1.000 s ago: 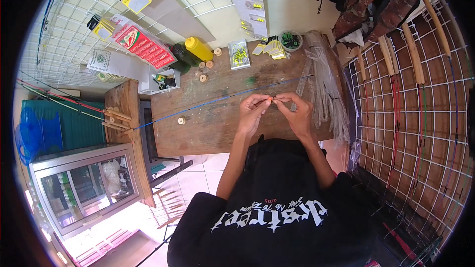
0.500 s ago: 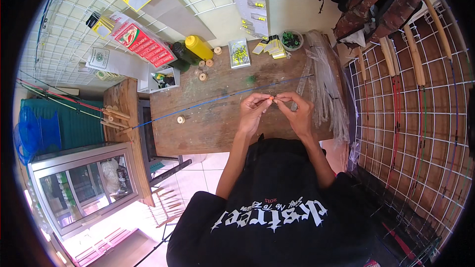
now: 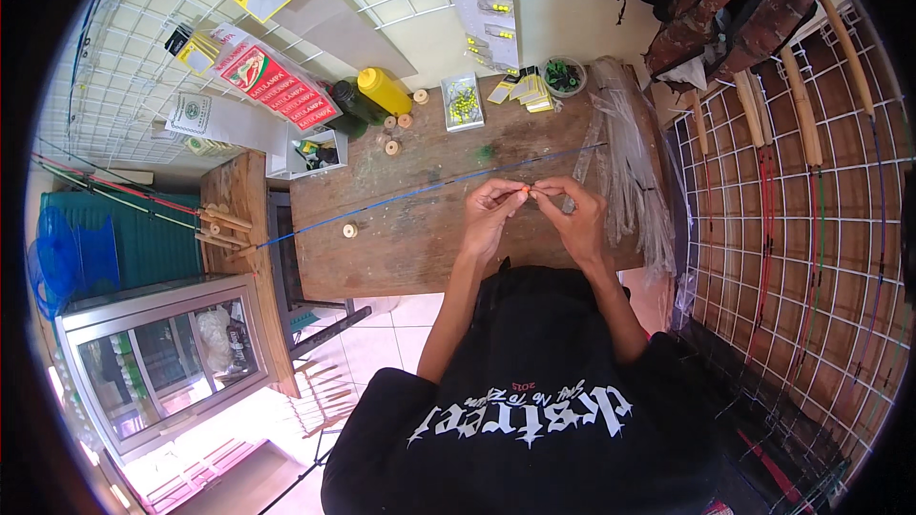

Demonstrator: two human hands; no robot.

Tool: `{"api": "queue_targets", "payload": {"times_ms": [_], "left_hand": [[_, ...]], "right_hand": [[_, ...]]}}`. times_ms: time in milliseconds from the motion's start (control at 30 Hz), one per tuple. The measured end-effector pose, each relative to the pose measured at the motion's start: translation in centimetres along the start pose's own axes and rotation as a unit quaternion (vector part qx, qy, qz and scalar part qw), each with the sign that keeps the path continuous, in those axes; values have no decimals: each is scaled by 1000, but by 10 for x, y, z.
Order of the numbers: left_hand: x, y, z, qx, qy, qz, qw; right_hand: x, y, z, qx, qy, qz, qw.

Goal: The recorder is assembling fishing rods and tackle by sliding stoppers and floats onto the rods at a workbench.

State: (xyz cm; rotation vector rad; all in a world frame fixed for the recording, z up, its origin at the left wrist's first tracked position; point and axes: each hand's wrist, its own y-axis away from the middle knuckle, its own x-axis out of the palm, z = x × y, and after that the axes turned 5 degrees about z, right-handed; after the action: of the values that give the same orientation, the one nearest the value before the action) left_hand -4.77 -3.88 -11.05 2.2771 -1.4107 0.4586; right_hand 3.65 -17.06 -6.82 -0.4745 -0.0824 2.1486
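Above the near part of the wooden table, my two hands meet fingertip to fingertip. A tiny orange piece point(image 3: 527, 190) shows between them, too small to name more exactly. My left hand point(image 3: 488, 214) pinches it from the left, thumb and forefinger pressed together. From the other side my right hand point(image 3: 575, 216) also pinches at it, its remaining fingers curled. Just beyond the hands a thin blue fishing rod point(image 3: 382, 198) lies slantwise across the table, its handle at the left. A small wooden spool point(image 3: 350, 230) sits left of my hands.
The wooden table point(image 3: 401, 262) carries a yellow bottle point(image 3: 383, 92), a white box of yellow-green beads point(image 3: 463, 103), a round tub point(image 3: 564, 76) and clear plastic sleeves point(image 3: 625, 172). Rods with wooden handles point(image 3: 800, 105) hang on the right grid. A glass-fronted cabinet point(image 3: 167, 362) stands left.
Almost nothing differs. Both hands keep their pinch on the orange piece, and the view has shifted very slightly.
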Motion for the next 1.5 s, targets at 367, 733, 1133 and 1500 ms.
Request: {"api": "queue_targets", "payload": {"times_ms": [367,733,1133,1500], "left_hand": [[1,1,-1,1,-36,-2,999],[-4,1,-13,-15,-154,45,987],[-1,-1,-22,-41,-144,71,986],[0,-7,-20,-78,-202,125,968]], "right_hand": [[-1,0,0,-11,9,16,1000],[-3,1,-7,-14,3,48,999],[-5,3,-2,14,-31,39,999],[-17,14,-9,52,-48,77,995]]}}
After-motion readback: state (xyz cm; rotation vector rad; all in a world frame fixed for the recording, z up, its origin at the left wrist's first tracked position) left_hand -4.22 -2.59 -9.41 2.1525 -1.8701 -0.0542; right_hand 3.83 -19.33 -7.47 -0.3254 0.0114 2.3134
